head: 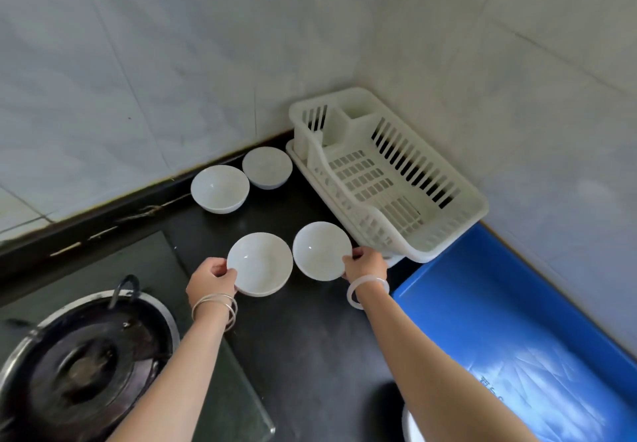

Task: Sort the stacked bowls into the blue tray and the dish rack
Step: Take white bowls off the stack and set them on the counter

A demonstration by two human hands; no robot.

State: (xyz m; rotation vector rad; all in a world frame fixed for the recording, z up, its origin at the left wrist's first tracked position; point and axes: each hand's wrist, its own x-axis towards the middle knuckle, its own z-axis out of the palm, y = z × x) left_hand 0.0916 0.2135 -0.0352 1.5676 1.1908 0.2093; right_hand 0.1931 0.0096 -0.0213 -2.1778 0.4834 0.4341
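Note:
My left hand (211, 279) grips the left rim of a stack of white bowls (260, 264) standing on the black counter. My right hand (366, 265) pinches the right rim of a single white bowl (320, 250), held tilted just right of the stack. Two more white bowls sit farther back, one (220, 189) on the left and another (267, 167) near the wall. The white dish rack (386, 179) stands in the corner with nothing in it. Along the right wall lies the blue tray (510, 338).
A gas stove with a black burner (86, 365) and glass top occupies the lower left. A black counter (310, 338) runs between stove and tray. Tiled walls close off the back and right. A white rounded object (412, 424) peeks in at the bottom edge.

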